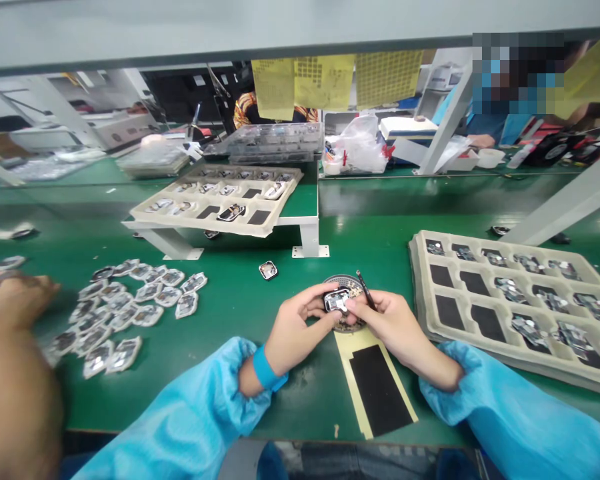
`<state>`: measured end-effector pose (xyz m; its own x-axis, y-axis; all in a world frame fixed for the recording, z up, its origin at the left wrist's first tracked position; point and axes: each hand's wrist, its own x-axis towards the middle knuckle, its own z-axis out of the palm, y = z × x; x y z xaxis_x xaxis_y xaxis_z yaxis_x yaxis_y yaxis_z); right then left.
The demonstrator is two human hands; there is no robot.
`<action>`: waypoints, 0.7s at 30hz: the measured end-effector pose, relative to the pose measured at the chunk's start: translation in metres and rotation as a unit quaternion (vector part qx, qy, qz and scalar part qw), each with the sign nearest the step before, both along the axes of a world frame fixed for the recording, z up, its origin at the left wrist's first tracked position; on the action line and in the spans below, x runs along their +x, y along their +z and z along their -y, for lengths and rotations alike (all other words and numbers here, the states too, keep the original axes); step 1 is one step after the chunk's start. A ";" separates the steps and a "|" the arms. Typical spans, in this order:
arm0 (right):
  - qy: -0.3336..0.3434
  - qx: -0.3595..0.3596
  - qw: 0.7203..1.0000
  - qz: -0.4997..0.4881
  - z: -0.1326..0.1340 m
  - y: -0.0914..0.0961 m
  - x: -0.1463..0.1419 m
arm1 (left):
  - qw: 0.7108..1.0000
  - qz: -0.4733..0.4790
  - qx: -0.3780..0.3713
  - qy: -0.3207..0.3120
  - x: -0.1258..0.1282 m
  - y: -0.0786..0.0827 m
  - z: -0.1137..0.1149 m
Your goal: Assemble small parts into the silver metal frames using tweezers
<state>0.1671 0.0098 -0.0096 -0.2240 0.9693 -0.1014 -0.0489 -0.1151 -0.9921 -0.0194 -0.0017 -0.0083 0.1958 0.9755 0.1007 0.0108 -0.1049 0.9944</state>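
Note:
Near the middle of the bench, my left hand is closed around a small device housing with a white inner frame and dark rim. My right hand pinches a slim black tool that points upward; its exact kind is unclear. The right fingertips also touch the housing's right edge. Both hands are above a round perforated dish with tiny pieces in it. Below it lies a yellow backing sheet bearing a black rectangular sheet.
Several similar housings lie clustered left, with a co-worker's blurred arm beside them. A stacked beige tray with parts stands right. Another tray sits on a raised stand. One loose housing lies ahead.

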 end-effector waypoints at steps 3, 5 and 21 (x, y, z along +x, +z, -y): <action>0.001 0.012 1.000 0.007 0.000 -0.001 0.001 | 1.000 -0.011 -0.002 0.005 0.000 -0.001 0.000; 0.002 0.015 1.000 0.008 0.000 -0.001 0.002 | 1.000 -0.007 -0.010 0.006 -0.001 -0.003 -0.001; -0.028 0.042 0.998 0.026 -0.002 -0.004 0.000 | 0.998 -0.006 -0.057 0.039 -0.001 0.000 -0.001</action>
